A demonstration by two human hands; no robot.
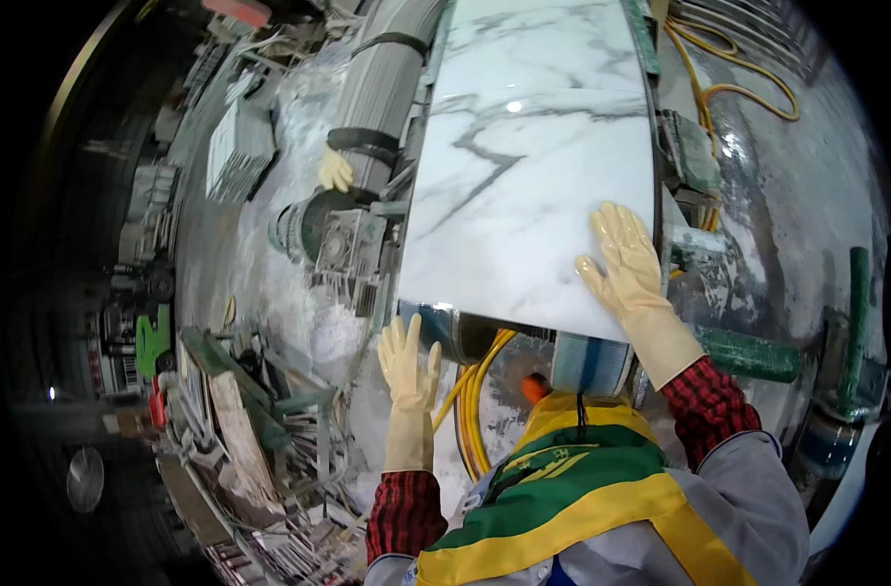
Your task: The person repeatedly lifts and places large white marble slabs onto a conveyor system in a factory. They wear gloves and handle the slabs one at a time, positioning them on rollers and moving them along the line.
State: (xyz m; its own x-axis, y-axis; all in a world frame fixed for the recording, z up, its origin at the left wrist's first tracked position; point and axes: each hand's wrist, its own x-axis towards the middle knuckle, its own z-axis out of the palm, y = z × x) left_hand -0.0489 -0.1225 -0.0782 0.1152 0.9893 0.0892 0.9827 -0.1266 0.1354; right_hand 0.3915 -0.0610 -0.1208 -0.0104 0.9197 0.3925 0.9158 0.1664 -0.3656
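So, right hand [629, 273] on veined slab [524, 220]

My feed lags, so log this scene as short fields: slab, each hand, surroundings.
Slab: white, glossy, grey-veined
Left hand: gloved, open, beside the slab's near left corner; contact unclear
Right hand: gloved, palm down on the slab near its right edge
Below near edge: blue-banded roller
Left side: grey ribbed pipe with dark bands
Nearby: yellow hoses

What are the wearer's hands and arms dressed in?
Left hand and right hand: matching long, pale cream gloves, smooth and slightly shiny. Red-and-black checked cuffs come next, then grey sleeves. No cables visible on either arm.
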